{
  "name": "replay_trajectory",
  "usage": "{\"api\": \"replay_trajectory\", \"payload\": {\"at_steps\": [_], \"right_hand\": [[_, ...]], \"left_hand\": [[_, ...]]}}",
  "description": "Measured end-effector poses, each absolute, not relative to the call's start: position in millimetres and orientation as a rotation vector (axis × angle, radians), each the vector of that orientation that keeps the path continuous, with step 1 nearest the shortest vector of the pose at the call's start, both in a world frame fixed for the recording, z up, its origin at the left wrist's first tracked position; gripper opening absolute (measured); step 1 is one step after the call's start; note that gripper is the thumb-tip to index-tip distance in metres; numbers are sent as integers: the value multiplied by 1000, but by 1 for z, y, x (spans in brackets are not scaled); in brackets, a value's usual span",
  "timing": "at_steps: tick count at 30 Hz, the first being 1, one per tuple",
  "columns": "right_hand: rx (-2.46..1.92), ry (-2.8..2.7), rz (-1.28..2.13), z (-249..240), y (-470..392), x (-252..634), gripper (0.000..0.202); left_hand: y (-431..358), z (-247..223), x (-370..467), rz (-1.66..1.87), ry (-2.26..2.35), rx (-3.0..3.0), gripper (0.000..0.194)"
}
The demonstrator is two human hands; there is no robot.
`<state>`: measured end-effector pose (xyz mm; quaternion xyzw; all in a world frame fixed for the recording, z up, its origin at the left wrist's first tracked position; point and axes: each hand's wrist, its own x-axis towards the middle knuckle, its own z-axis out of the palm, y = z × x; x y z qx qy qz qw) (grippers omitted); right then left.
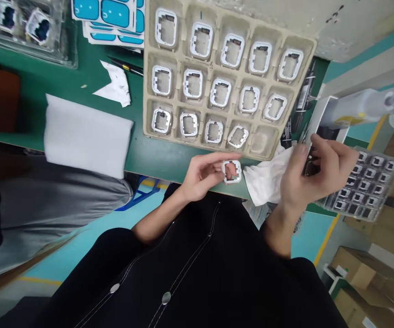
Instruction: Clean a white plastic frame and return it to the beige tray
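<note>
Metal frame (pixel 231 171), a small rounded-square silver ring, pinched at its edge by the fingers of the left hand (pixel 200 175), just in front of the near edge of the moulded pulp tray (pixel 148 82). The empty compartment (pixel 260 141) at the tray's near right corner lies just beyond and to the right of the frame. The left hand is nearer, wrist low, fingers curled. The right hand (pixel 315 175), to the right over a white cloth (pixel 263 182), is closed around a dark object that cannot be identified. Both hands hover off the green worktop (pixel 90 77).

Probably a factory assembly bench; tray (pixel 149 91) of identical frames (pixel 200 40); stacked cartons (pixel 364 273).
</note>
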<state>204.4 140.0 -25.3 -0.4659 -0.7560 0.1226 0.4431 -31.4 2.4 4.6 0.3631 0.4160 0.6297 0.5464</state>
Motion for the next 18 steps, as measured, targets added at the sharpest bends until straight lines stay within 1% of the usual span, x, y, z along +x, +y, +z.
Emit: {"api": "replay_trajectory", "payload": {"at_steps": [1,4,6,8,11,15,18], "right_hand": [[-992,-1889,374,-16,132,201,40],[-635,-2075,714,7,107,190,66],[-549,-2163,861,13,94,182,81],[-532,-2193,928,10,87,177,88],[-540,-2180,971,1,86,174,88],[-500,-2122,1071,-8,89,174,79],[-486,-2098,1099,-11,91,174,76]], "left_hand": [[1,5,-32,1480,1006,881,42],[-1,6,-32,1434,1079,945,46],[-2,7,-33,1417,1132,999,49],[-2,7,-33,1412,1170,1062,52],[-1,8,-32,1415,1168,1125,56],[0,8,-32,1416,1170,1187,55],[0,5,-32,1418,1171,1222,56]]}}
